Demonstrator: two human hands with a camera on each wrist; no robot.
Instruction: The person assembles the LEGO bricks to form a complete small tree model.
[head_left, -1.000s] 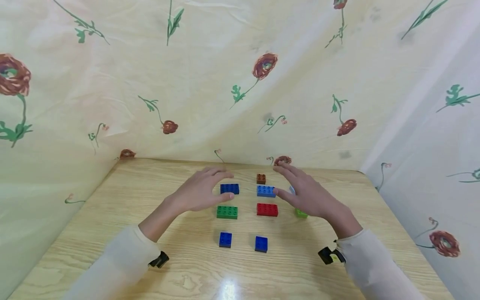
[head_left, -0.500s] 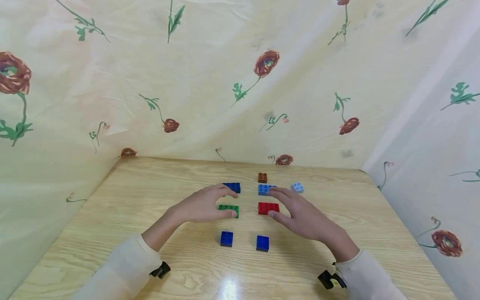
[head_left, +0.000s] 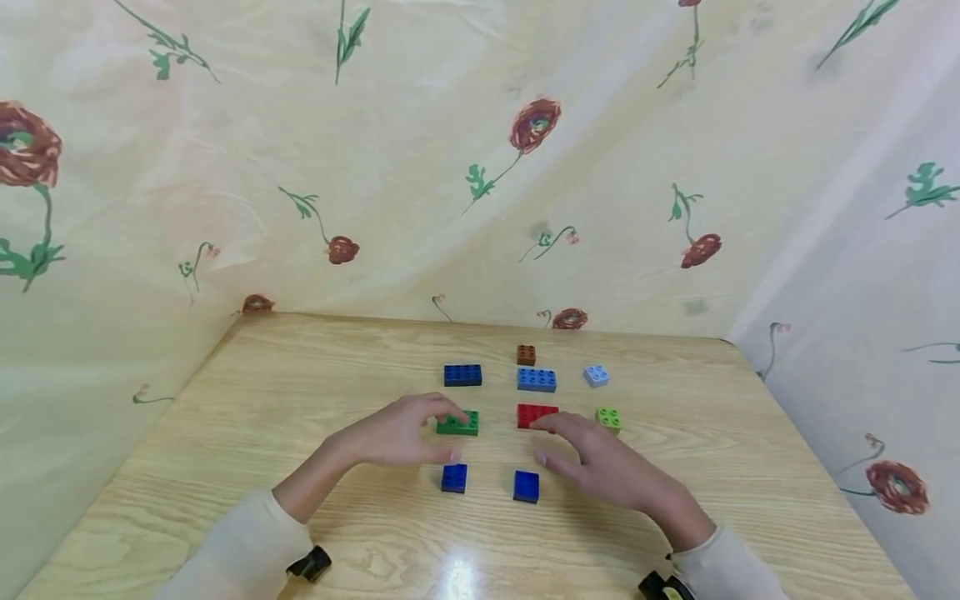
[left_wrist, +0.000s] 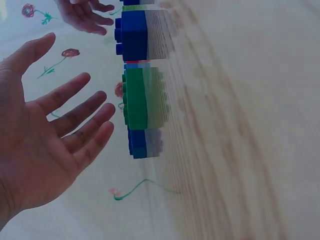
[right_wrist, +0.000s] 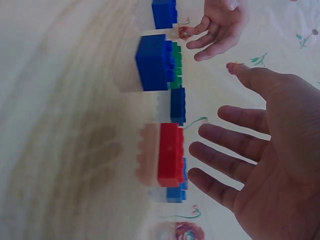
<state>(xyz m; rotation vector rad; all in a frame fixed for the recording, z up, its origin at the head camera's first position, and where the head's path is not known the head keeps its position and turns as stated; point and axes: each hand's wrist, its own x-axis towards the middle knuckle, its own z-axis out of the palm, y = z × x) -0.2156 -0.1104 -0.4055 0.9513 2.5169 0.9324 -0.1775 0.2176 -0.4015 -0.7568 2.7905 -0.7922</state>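
Note:
My left hand (head_left: 401,433) hovers above the table with spread fingers, over the edge of a green brick (head_left: 457,423) and near a blue square brick (head_left: 453,478). Its palm shows bare in the left wrist view. On the other side, my right hand (head_left: 600,462) hangs over the near edge of a red brick (head_left: 537,416), beside a second blue square brick (head_left: 527,487). That hand holds nothing either; in the right wrist view a gap separates its fingers from the red brick (right_wrist: 171,155).
Farther back on the wooden table (head_left: 300,367) lie a dark blue brick (head_left: 462,375), a medium blue brick (head_left: 536,380), a brown brick (head_left: 527,355) and a light blue brick (head_left: 596,376). A lime brick (head_left: 608,419) sits at right. Flowered cloth (head_left: 405,167) borders the table.
Both hands have drawn back toward the near side and lower in the head view. The dark blue, medium blue and lime bricks are now uncovered. No brick has moved.

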